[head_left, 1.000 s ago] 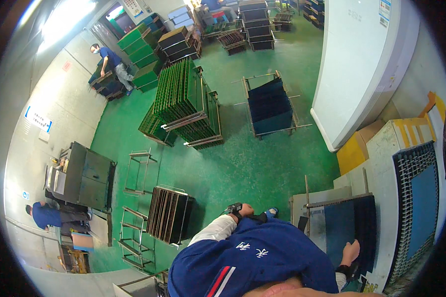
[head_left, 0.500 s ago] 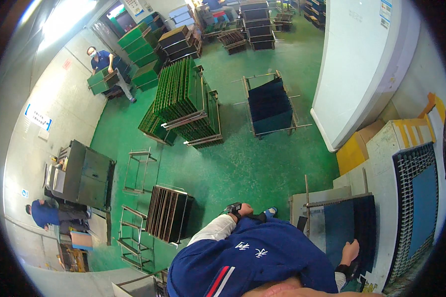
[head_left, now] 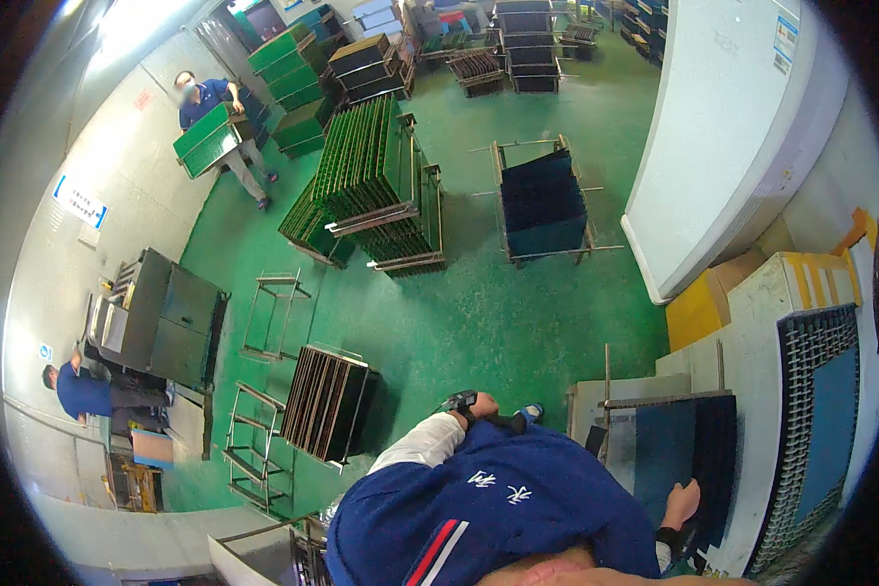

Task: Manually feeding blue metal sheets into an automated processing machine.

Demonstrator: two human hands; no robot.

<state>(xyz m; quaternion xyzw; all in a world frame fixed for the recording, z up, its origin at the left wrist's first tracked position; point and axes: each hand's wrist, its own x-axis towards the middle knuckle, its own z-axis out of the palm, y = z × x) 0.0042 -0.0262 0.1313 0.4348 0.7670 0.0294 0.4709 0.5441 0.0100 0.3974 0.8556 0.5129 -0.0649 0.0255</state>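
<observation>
My right hand (head_left: 684, 503) is closed at the edge of a dark blue panel (head_left: 715, 439), its fingers pinched on that edge. The panel stands with other thin dark blue panels in a metal-framed rack at my right side. A lighter blue-grey panel face (head_left: 663, 454) shows left of the hand. My left hand (head_left: 483, 405) is in front of my body, curled like a fist, a black device strapped at its wrist. Its fingertips are hidden, and whether it holds anything cannot be seen.
A rack of brown-edged panels (head_left: 324, 405) stands left, beside bare metal frames (head_left: 256, 444). Ahead are stacked green panel racks (head_left: 376, 181) and a rack of dark panels (head_left: 545, 210). A white cabinet (head_left: 718, 146) is at right. A co-worker (head_left: 210, 98) carries a green rack.
The far co-worker has come slightly nearer, and the green rack is tilted differently. Another person at left has lifted a hand. My right hand has shifted slightly down along the panel edge.
</observation>
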